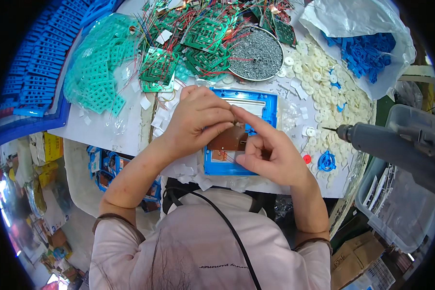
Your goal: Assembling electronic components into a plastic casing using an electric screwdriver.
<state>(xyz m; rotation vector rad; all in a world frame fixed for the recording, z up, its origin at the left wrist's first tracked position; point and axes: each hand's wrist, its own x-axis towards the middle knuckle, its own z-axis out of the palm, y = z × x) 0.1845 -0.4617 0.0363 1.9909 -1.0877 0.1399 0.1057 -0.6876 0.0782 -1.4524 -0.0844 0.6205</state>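
A brown circuit board (224, 140) lies over a blue plastic housing (270, 102) in front of me, its upper part covered by my hands. My left hand (198, 118) is closed in a pinch above the board's upper edge; what its fingertips hold is hidden. The index finger of my right hand (275, 152) stretches to those fingertips. Its thumb lies low beside thin wires at the board's lower edge, and its other fingers curl inward, hiding whatever is in them.
Green circuit boards (205, 31) with red wires are heaped behind, next to a round tray of screws (258, 53). White plastic discs (319, 87) spread to the right. A grey power screwdriver (382, 142) juts in from the right. Blue parts (46, 53) are stacked far left.
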